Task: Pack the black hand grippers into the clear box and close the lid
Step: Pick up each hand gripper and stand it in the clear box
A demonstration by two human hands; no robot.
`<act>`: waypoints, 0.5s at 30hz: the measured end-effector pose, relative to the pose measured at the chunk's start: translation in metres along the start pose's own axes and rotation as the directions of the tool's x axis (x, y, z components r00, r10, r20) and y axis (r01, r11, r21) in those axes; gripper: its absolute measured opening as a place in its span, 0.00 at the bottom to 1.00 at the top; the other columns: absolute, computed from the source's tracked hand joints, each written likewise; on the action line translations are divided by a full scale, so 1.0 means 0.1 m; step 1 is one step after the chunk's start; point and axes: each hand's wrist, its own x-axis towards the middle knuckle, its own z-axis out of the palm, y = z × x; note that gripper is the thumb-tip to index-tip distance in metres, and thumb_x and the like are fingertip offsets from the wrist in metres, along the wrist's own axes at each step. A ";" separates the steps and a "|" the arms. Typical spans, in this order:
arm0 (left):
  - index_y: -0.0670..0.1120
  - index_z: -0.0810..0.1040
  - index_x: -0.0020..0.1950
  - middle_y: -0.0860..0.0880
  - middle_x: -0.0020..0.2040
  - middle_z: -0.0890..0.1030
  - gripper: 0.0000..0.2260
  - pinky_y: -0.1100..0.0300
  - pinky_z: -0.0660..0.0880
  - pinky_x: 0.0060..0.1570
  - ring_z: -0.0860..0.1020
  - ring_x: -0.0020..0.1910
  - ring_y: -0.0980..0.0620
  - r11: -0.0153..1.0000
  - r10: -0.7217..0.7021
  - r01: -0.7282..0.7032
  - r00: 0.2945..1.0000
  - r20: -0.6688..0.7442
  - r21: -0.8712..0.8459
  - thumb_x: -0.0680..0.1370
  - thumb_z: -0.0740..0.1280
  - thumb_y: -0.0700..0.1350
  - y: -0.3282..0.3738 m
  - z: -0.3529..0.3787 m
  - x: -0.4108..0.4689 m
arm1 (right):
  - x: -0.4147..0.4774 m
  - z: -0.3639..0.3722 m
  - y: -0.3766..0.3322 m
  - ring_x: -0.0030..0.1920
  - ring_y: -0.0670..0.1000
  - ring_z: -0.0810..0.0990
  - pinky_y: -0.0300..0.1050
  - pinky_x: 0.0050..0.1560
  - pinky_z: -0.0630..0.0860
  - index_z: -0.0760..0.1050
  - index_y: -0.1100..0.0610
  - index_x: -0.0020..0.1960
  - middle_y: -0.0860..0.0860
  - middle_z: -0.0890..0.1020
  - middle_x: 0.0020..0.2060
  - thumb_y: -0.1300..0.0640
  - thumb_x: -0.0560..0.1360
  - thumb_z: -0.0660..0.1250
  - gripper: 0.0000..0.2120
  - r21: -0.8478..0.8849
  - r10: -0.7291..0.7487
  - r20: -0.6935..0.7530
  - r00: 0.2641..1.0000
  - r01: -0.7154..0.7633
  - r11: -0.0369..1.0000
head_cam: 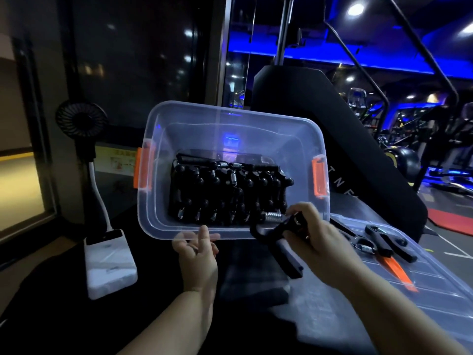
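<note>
We take the clear box (256, 134) first: a soft-cornered tub of thin, glossy see-through plastic filling the middle of the frame, tipped so its mouth faces us, with orange latches (318, 176) at its left and right ends. Its lid (384, 290), ribbed and equally clear, lies flat at the lower right, well apart from the box, so closing is not yet due. Inside the box the packed grippers (225, 190) sit in tight rows across the floor, matte black handles with knobbed ends and small steel coils showing. Our left hand (197, 252), low centre, grips the near rim, thumb on top and fingers curled beneath as far as we can tell. Our right hand (314, 234) is clenched round one hand gripper (271, 235) at the box's near right corner. Its bright spring (272, 216) points toward the upper left, just over the rim, and its long handles trail down toward lower centre. The free floor we judge to lie up and left of those fingers, beside the right end of the rows, so the right hand is the nearer one. Two loose grippers (381, 240) rest on the lid at right. A small black fan (81, 123) stands at left.
</note>
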 end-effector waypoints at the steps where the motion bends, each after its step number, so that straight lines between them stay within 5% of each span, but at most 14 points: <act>1: 0.51 0.61 0.45 0.46 0.37 0.81 0.08 0.59 0.72 0.41 0.73 0.26 0.60 1.000 0.005 -0.005 1.000 0.009 0.000 0.81 0.59 0.45 -0.01 -0.01 0.00 | 0.07 -0.05 -0.01 0.35 0.53 0.75 0.51 0.37 0.74 0.61 0.42 0.56 0.46 0.77 0.36 0.40 0.71 0.58 0.15 0.022 -0.006 -0.046 0.999 0.007 1.000; 7: 0.47 0.62 0.50 0.42 0.39 0.81 0.06 0.60 0.71 0.40 0.72 0.27 0.59 0.998 -0.046 0.046 0.999 0.005 -0.051 0.81 0.60 0.44 -0.03 -0.02 0.03 | 0.69 -0.24 -0.09 0.38 0.60 0.78 0.55 0.37 0.75 0.62 0.48 0.56 0.49 0.78 0.38 0.48 0.76 0.61 0.13 -0.021 -0.091 -0.223 0.970 0.089 0.996; 11: 0.49 0.62 0.47 0.41 0.38 0.80 0.06 0.64 0.71 0.35 0.72 0.27 0.60 0.999 -0.010 0.011 1.000 0.023 -0.038 0.81 0.59 0.43 -0.02 -0.03 0.04 | 1.08 -0.15 -0.10 0.35 0.60 0.77 0.49 0.37 0.68 0.59 0.51 0.57 0.50 0.77 0.36 0.53 0.78 0.61 0.12 -0.203 -0.163 -0.163 0.973 0.128 0.971; 15: 0.47 0.62 0.46 0.44 0.35 0.80 0.07 0.63 0.72 0.36 0.71 0.27 0.58 1.000 -0.004 0.004 1.000 -0.007 -0.031 0.80 0.60 0.42 -0.04 -0.01 0.05 | 1.41 0.04 -0.06 0.38 0.62 0.73 0.48 0.38 0.58 0.66 0.60 0.59 0.56 0.77 0.39 0.56 0.78 0.63 0.13 -0.344 -0.169 -0.113 0.979 0.121 0.931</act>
